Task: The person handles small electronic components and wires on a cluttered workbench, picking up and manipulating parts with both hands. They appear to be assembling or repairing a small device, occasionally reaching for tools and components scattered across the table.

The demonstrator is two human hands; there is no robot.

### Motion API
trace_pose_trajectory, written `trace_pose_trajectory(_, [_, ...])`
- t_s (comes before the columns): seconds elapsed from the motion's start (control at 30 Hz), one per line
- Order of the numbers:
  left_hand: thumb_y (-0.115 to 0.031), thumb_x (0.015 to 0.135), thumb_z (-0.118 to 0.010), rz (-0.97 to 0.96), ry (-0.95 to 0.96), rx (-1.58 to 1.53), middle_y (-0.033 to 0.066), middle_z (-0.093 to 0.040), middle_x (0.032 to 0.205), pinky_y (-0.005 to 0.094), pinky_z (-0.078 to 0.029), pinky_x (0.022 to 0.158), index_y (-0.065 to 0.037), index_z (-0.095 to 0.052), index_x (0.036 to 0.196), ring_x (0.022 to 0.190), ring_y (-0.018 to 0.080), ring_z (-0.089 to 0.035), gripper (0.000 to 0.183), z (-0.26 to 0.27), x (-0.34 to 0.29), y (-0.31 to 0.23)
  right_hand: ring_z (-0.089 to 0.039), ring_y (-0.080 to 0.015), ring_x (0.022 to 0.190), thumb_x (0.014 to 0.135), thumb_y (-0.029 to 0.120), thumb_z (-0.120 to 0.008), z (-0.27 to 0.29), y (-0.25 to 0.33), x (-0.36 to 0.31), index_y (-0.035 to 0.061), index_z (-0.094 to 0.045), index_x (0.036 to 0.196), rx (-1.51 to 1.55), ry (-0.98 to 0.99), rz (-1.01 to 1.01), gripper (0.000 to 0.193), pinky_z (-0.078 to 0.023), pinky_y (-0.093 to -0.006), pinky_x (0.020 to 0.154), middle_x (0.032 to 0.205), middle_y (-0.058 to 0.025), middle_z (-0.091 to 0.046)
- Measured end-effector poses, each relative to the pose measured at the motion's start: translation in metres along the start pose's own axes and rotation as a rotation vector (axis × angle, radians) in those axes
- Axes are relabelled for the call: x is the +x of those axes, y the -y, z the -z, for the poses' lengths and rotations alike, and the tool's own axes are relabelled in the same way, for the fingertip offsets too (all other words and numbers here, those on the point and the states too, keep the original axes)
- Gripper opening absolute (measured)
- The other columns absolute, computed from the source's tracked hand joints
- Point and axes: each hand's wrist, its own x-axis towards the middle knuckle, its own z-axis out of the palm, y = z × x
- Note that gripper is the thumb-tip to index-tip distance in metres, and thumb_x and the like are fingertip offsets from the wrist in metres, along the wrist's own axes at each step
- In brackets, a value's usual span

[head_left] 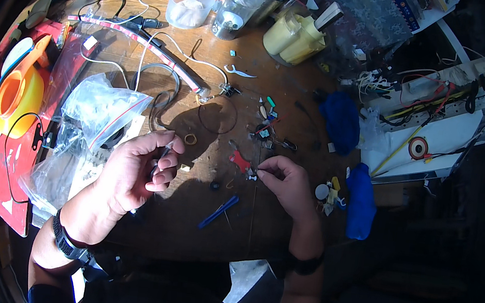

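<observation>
Slim, dark, elongated object lies within the left hand, fingers loosely curled around it, likely for security. Right hand: thumb and forefinger nearly meeting beside an irregular red piece on the brown wooden tabletop; any grip cannot be told.

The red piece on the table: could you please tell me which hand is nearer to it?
Right. The right hand is just to the right of the red piece; the left hand is farther off, to its left.

left hand: slim item partly hidden | right hand: grip indistinct
</observation>
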Motion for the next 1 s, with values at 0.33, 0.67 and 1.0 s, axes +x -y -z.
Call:
trace_pose_trajectory(0.33, [-0.025,0.089,-0.051,-0.034,-0.040,-0.011,0.0031,-0.048,0.072,0.0174,-0.026,0.039,-0.001,-0.056,0.089,0.056,0.0100,-0.044,0.024,-0.002,-0.001,0.000,-0.057,-0.0108,0.071,0.076,0.004,-0.066,-0.006,0.002,-0.009,0.0018,-0.061,0.081,-0.292,0.033,0.054,0.008,-0.045,-0.0246,0.063,0.079,-0.0044,-0.057])
trace_pose_trajectory(0.67, [-0.038,0.098,-0.033,0.042,0.115,0.073,0.0080,-0.056,0.080,0.0224,-0.042,0.050,0.000,-0.055,0.093,0.066,0.0171,-0.053,0.044,-0.003,0.006,0.012,-0.054,-0.0069,0.063,0.078,0.002,-0.066,-0.042,0.068,-0.008,0.0012,-0.061,0.089,0.032,-0.006,0.377,0.012,-0.043,-0.0209,0.056,0.077,-0.0021,-0.058])
trace_pose_trajectory(1.0, [-0.040,0.095,-0.041,0.061,0.019,0.081,0.0012,-0.058,0.075,0.0283,-0.046,0.052,-0.008,-0.054,0.096,0.061,0.0135,-0.057,0.035,0.002,0.004,0.018,-0.057,-0.0241,0.067,0.071,0.004,-0.068,-0.081,0.084,0.007,0.0042,-0.058,0.088,-0.136,-0.076,0.739,0.019,-0.044,-0.0346,0.057,0.070,-0.0062,-0.056])
